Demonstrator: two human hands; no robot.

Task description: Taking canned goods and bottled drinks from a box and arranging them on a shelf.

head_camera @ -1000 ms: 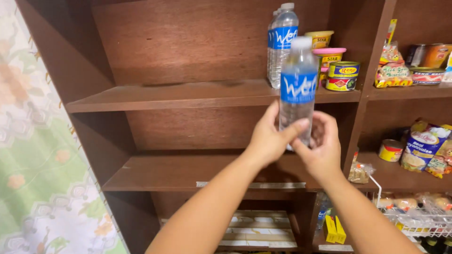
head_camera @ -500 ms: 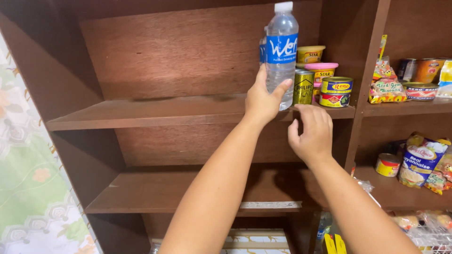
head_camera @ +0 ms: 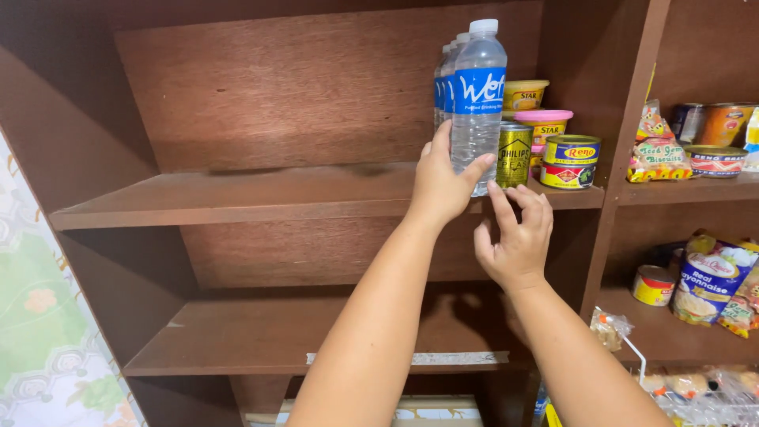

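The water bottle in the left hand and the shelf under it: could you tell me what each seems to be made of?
Water bottle: apparently clear thin plastic, glossy; the contents show through its ribbed wall, with a white cap and blue wrap label. The left hand grips its lower part. Shelf: looks like dark brown wood or wood-grain laminate, matte, with visible streaky grain.

I'm looking into a dark brown wooden shelf unit [head_camera: 237,198] with a plank back panel [head_camera: 277,95]. A green floral curtain [head_camera: 39,316] hangs at left; the light is soft and even.
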